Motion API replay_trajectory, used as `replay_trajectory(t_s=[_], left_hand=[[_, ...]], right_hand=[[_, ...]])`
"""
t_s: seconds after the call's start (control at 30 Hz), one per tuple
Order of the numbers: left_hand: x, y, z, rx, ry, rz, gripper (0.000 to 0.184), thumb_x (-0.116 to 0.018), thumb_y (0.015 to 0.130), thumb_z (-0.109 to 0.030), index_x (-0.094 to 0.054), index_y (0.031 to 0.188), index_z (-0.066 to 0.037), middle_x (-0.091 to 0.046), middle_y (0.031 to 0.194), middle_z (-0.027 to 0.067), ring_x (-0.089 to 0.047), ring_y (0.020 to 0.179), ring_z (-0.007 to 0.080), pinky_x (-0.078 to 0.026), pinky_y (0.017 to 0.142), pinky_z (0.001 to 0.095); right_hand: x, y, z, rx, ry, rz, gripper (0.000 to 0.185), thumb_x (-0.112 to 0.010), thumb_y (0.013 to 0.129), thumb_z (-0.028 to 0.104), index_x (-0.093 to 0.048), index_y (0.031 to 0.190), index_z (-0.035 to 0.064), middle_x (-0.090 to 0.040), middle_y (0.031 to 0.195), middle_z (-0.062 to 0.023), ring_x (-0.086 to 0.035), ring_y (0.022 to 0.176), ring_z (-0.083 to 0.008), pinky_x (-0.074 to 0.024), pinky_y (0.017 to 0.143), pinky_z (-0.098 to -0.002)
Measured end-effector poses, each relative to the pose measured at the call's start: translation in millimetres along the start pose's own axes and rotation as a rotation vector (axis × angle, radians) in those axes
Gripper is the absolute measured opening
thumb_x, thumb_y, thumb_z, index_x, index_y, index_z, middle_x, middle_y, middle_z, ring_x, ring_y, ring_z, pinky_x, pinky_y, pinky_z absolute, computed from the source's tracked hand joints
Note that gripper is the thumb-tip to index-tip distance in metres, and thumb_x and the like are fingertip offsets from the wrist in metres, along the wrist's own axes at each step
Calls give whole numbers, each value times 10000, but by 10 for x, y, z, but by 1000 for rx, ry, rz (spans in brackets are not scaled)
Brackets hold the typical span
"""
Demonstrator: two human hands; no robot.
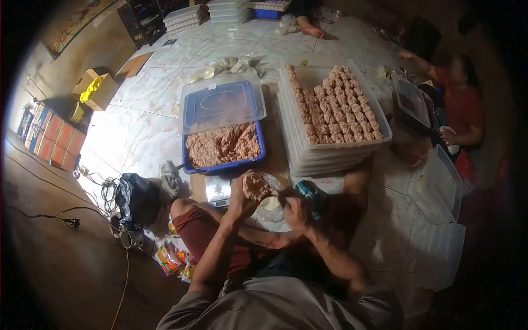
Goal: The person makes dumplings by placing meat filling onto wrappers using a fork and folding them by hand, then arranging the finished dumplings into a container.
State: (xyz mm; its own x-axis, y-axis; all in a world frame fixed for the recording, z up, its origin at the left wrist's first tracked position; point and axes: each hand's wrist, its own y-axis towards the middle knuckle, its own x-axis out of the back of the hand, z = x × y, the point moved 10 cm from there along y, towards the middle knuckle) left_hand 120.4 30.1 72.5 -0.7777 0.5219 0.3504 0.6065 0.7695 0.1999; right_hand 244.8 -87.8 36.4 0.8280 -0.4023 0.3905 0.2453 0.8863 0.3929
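Note:
My left hand [240,199] is wrapped round a lump of pinkish minced filling [256,187], held above my lap. Close on its right, my right hand [297,212] has its fingers curled together; what they hold, if anything, is too small to make out. Between and below the hands is a pale round item [270,203] by clear plastic. Beyond them stands a blue tub [262,147] of the same mince, its back half covered by a translucent lid [220,102]. At the right, the top tray [383,118] of a stack holds rows of shaped pieces.
A small scale [218,191] lies before the tub. Black bag [137,198], cables and snack packets [168,258] are on the left. A person in red [462,110] sits at the right near clear containers [437,187]. Another person's foot [312,28] shows at the back.

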Motion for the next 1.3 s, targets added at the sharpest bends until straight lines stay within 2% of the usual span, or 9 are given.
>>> replay_trajectory(t_s=[0.07, 0.3, 0.5, 0.57, 0.67, 0.77, 0.87, 0.97, 1.3], left_hand=[[60, -43, 80, 67, 41, -84, 391, -892, 752, -144, -584, 966, -32, -632, 852, 8, -592, 752, 116, -511, 682, 283], [192, -76, 80, 205, -244, -211, 519, -964, 648, -170, -590, 984, -44, -625, 934, -2, -592, 849, 110, -511, 745, 283], [106, -93, 96, 94, -108, -285, 417, -909, 733, -130, -579, 970, -31, -600, 863, -16, -543, 793, 90, -476, 711, 252], [301, -122, -16, 87, -103, -403, 401, -904, 740, -120, -572, 946, -29, -585, 826, -24, -534, 784, 80, -475, 702, 252], [240, -76, 29, 144, -202, -20, 444, -910, 721, -106, -575, 1001, -22, -610, 877, 3, -569, 818, 84, -504, 725, 264], [326, -87, -113, 57, -446, -258, 420, -908, 710, -76, -596, 985, -17, -603, 866, -16, -566, 805, 64, -492, 708, 239], [-69, -90, 140, 75, -354, -8, 401, -897, 715, -59, -597, 979, -28, -594, 877, -15, -551, 803, 63, -485, 718, 235], [99, -107, 197, 108, -118, -281, 466, -885, 730, -49, -581, 1081, -15, -595, 863, -8, -568, 796, 96, -503, 755, 251], [443, -132, -201, -15, -191, -244, 660, -967, 660, -188, -550, 1140, -13, -610, 1002, 39, -586, 887, 121, -516, 785, 269]], right_hand=[[117, 182, 96, -64, -220, 140, 272, -552, 876, -3, -660, 1126, -13, -640, 1044, -218, -634, 926, -423, -508, 745, -385], [-284, -295, -376, -559, 714, 206, 330, -471, 917, -33, -689, 1164, -4, -628, 867, 9, -588, 803, -137, -489, 727, -328], [-21, 16, 101, -106, -137, -63, 102, -581, 945, 49, -654, 977, -13, -632, 860, -189, -621, 762, -267, -478, 677, -365], [73, 35, -67, -206, 29, -75, 96, -550, 943, 31, -621, 959, -31, -607, 831, -164, -573, 728, -296, -464, 689, -371], [36, -105, -231, -284, 318, -40, 125, -540, 956, 32, -652, 981, -18, -603, 816, -65, -540, 705, -180, -462, 684, -331], [-385, -367, -349, -525, 688, 238, 332, -482, 903, -39, -699, 1147, 23, -640, 912, 30, -571, 831, -71, -478, 749, -261], [-203, -78, 174, -210, 253, -36, 205, -539, 935, 25, -692, 1070, 12, -684, 933, -142, -642, 845, -239, -492, 749, -354], [-148, -32, 43, -104, -203, 24, 225, -507, 885, -70, -637, 1066, -44, -593, 929, -208, -598, 872, -412, -481, 765, -433], [-259, -417, -181, -567, 571, 250, 329, -466, 919, -60, -682, 1160, -2, -534, 789, 27, -469, 715, -86, -430, 667, -263]])
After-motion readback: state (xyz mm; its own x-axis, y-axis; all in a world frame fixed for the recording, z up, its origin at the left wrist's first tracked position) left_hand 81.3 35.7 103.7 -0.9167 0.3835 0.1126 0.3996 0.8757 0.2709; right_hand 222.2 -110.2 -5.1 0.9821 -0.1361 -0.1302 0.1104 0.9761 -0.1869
